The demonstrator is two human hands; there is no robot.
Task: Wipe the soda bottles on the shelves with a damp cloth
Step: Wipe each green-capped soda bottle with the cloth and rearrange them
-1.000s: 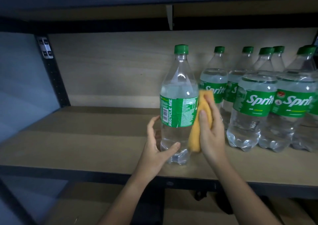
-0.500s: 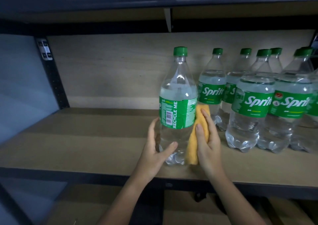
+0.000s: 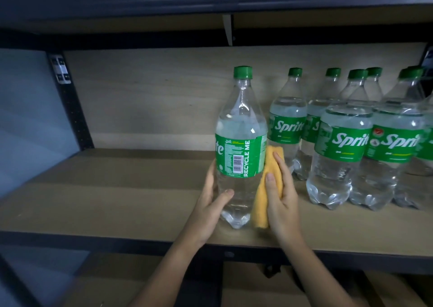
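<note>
shelf (image 3: 117,201) | left hand (image 3: 210,203) grips bottle (image 3: 239,156) | right hand (image 3: 281,198) presses cloth (image 3: 332,189) against it

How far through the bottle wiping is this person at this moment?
Done: nothing can be confirmed; no bottle looks visibly cleaner than another. In hand: the left hand steadies one Sprite bottle, set apart from the rest, while the right hand presses a yellow cloth to its lower right side. Left: probably the group of Sprite bottles standing on the shelf to the right.

Shop stockroom — shelf (image 3: 117,189) of bottles (image 3: 339,156).
</note>
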